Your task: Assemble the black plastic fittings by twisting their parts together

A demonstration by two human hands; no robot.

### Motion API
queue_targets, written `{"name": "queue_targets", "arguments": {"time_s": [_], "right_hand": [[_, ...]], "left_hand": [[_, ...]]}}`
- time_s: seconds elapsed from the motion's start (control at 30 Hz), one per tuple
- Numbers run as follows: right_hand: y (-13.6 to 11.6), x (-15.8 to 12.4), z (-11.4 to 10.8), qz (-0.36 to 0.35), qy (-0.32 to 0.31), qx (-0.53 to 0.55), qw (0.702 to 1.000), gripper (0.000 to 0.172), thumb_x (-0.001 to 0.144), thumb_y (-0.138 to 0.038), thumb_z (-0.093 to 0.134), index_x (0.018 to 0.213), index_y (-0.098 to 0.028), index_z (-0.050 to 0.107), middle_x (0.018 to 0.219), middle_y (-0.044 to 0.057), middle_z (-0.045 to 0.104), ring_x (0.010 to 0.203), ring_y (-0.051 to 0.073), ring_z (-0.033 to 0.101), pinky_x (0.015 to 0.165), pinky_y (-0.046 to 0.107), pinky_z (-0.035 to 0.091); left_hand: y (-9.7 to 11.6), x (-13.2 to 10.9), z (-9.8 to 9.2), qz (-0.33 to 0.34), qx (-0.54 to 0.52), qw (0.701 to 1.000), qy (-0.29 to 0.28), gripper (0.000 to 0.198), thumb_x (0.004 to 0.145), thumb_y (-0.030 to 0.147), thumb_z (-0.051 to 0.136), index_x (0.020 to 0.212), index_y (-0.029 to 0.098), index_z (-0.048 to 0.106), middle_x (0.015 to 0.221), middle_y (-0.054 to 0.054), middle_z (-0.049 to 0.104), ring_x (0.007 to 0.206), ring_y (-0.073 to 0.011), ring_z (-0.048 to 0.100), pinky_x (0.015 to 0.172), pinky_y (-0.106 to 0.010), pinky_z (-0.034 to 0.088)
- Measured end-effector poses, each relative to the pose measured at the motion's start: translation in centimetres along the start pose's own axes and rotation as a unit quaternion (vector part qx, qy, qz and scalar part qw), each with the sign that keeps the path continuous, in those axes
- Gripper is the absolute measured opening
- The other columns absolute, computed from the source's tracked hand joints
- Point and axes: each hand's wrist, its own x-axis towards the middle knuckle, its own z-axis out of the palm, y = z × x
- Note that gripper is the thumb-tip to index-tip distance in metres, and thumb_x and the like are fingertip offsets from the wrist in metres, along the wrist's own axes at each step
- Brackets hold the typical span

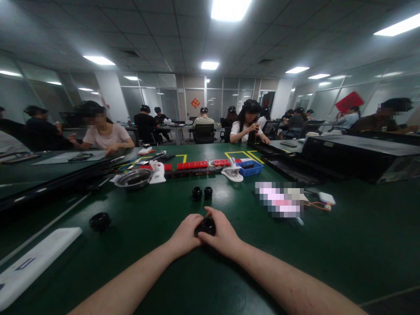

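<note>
Both my hands are wrapped round a glossy black round part (208,226) with a hollow in its top, low over the green table. My left hand (187,232) closes on its left side. On the opposite side my right hand (223,235) grips it, thumb across the front. How far the fingers reach round the back is hidden. Just beyond stand two similar smaller black round parts, a left one (197,193) and a right one (208,192), side by side. Another, larger black round part (100,222) lies off to the left.
A long white board (42,262) lies at the left. Across the table are a metal bowl (134,178), a white clip-like stand (233,173), a row of red blocks (193,165) and a blue basket (251,169). A large black case (354,157) occupies the right. People sit opposite.
</note>
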Motion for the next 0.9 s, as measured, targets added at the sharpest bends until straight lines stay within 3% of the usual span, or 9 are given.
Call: {"name": "queue_targets", "arguments": {"time_s": [0.23,0.33,0.47,0.6,0.73,0.9], "right_hand": [[0.11,-0.03,-0.15,-0.027,-0.013,0.037,0.999,0.063,0.063,-0.006,0.052,0.122,-0.021,0.034,0.110,0.006,0.050,0.103,0.019,0.047,0.092,0.036,0.035],[-0.02,-0.11,-0.26,-0.016,-0.022,0.030,0.999,0.067,0.063,-0.011,0.058,0.124,-0.020,0.031,0.114,0.007,0.048,0.105,0.020,0.045,0.092,0.037,0.035],[-0.16,-0.02,-0.15,0.006,0.005,0.004,1.000,0.066,0.061,-0.022,0.065,0.120,-0.020,0.036,0.104,0.006,0.051,0.098,0.022,0.048,0.088,0.039,0.037],[-0.11,0.08,-0.03,-0.012,0.009,0.021,1.000,0.059,0.063,-0.015,0.060,0.118,-0.020,0.038,0.102,0.005,0.051,0.097,0.019,0.049,0.089,0.036,0.038],[-0.01,-0.04,-0.20,-0.037,-0.016,0.049,0.998,0.064,0.063,-0.006,0.052,0.122,-0.021,0.032,0.109,0.006,0.051,0.101,0.018,0.048,0.092,0.036,0.036],[0.01,0.01,-0.19,-0.016,-0.002,0.014,1.000,0.068,0.061,-0.017,0.062,0.122,-0.021,0.033,0.108,0.007,0.050,0.100,0.022,0.047,0.090,0.040,0.036]], "left_hand": [[0.17,-0.07,-0.12,-0.005,-0.012,1.000,-0.001,0.040,0.063,0.026,0.062,0.102,0.019,0.053,0.107,-0.007,0.052,0.102,-0.0244,0.045,0.089,-0.035,0.037],[0.17,0.00,-0.07,-0.011,-0.008,1.000,-0.005,0.039,0.062,0.025,0.063,0.100,0.019,0.054,0.107,-0.006,0.052,0.102,-0.0245,0.045,0.088,-0.036,0.037],[0.38,-0.04,-0.18,-0.019,-0.008,1.000,-0.007,0.037,0.062,0.026,0.063,0.098,0.020,0.054,0.104,-0.006,0.053,0.100,-0.0241,0.046,0.086,-0.035,0.038],[0.60,-0.15,-0.37,-0.020,-0.011,1.000,-0.010,0.038,0.063,0.025,0.062,0.100,0.019,0.053,0.104,-0.006,0.053,0.099,-0.0236,0.047,0.086,-0.035,0.039],[0.41,-0.06,-0.21,-0.011,-0.006,1.000,0.001,0.038,0.063,0.023,0.061,0.099,0.018,0.053,0.105,-0.007,0.053,0.100,-0.0232,0.046,0.088,-0.034,0.038],[0.13,0.08,-0.03,-0.004,0.005,1.000,0.001,0.033,0.061,0.022,0.062,0.093,0.018,0.055,0.100,-0.005,0.054,0.096,-0.0234,0.048,0.085,-0.034,0.039]]}}
